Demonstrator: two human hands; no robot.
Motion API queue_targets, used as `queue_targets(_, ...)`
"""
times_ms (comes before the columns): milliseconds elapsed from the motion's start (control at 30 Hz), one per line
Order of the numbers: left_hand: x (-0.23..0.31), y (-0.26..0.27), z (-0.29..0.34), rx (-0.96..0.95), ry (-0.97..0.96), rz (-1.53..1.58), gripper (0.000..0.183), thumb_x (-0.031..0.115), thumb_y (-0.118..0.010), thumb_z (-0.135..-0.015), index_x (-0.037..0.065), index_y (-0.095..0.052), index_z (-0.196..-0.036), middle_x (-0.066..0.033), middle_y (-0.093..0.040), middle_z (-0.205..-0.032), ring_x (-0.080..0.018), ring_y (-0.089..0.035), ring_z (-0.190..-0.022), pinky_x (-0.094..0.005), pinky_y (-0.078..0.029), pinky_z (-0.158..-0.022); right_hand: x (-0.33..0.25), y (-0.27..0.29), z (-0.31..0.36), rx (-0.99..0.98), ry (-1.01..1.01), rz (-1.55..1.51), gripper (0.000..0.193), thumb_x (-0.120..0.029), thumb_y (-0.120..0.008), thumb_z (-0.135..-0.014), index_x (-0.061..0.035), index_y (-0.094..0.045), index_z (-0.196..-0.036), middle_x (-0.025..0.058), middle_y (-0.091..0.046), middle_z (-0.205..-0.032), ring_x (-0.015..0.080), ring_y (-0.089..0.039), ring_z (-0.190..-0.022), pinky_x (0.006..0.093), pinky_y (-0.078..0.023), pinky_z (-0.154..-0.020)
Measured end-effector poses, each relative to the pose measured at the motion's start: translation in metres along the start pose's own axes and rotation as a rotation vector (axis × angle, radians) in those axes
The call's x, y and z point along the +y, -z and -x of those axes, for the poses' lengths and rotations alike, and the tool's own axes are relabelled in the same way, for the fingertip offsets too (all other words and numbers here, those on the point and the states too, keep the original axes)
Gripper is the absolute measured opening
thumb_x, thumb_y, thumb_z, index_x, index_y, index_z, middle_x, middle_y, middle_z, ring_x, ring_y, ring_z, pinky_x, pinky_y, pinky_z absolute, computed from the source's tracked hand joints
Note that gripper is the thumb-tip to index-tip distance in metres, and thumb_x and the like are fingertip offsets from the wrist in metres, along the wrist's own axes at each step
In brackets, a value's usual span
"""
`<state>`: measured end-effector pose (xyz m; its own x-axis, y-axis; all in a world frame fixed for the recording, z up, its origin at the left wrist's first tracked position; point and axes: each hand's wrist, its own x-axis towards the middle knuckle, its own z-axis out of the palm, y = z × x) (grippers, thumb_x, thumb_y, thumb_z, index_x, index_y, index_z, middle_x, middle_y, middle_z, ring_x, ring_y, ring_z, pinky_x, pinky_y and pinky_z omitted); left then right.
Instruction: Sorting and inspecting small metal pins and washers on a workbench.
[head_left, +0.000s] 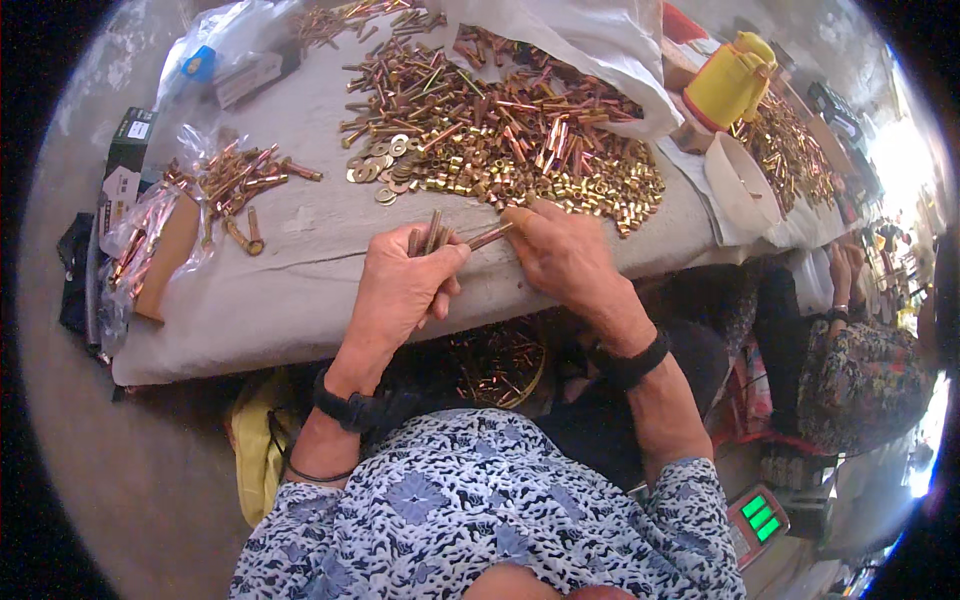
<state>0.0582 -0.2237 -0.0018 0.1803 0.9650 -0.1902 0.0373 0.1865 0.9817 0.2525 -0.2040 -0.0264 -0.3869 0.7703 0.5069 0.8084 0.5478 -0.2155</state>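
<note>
My left hand (398, 285) is closed around several metal bolts (432, 238), their shanks poking up from the fist. One more bolt (488, 237) sticks out sideways between its thumb and forefinger, pointing right. At that bolt's far end, the fingertips of my right hand (568, 256) are pinched together; any small part between them is hidden. Just beyond both hands lies a heap of short brassy sleeves (560, 190), with flat washers (385, 165) at its left edge and many loose bolts (480, 110) piled behind.
At the table's left lie loose bolts (235, 180) and a plastic bag of bolts (140, 240). A white bowl (738, 185) and a yellow jug (728, 85) stand at right. Below the table edge is a container of small parts (500, 365). A co-worker's hand (843, 275) shows at far right.
</note>
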Motion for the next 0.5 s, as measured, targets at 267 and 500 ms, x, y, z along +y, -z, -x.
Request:
queue_targets(267,0.004,0.0,0.002,0.01,0.015,-0.038,0.013,0.018,-0.06,-0.08,0.005,-0.057,-0.079,-0.0011,-0.054,-0.054,-0.0049,-0.046,-0.036,-0.0185,-0.029,-0.029,-0.008,0.003,0.001,0.115,-0.056,-0.343,0.015,-0.011,-0.055,-0.081,-0.0047,-0.057,-0.095,0.0167,-0.061,-0.079,0.0341,-0.06,-0.072,0.0398,-0.048,-0.058)
queue_targets(500,0.001,0.002,0.001,0.002,0.011,-0.044,0.014,0.021,-0.061,-0.08,0.008,-0.057,-0.08,-0.0002,-0.054,-0.054,-0.0049,-0.046,-0.036,-0.0181,-0.029,-0.028,-0.014,0.0,0.007,0.068,-0.328,-0.714,0.016,-0.008,-0.055,-0.083,-0.0008,-0.055,-0.097,0.0114,-0.057,-0.062,0.0202,-0.059,-0.057,0.0321,-0.047,-0.052)
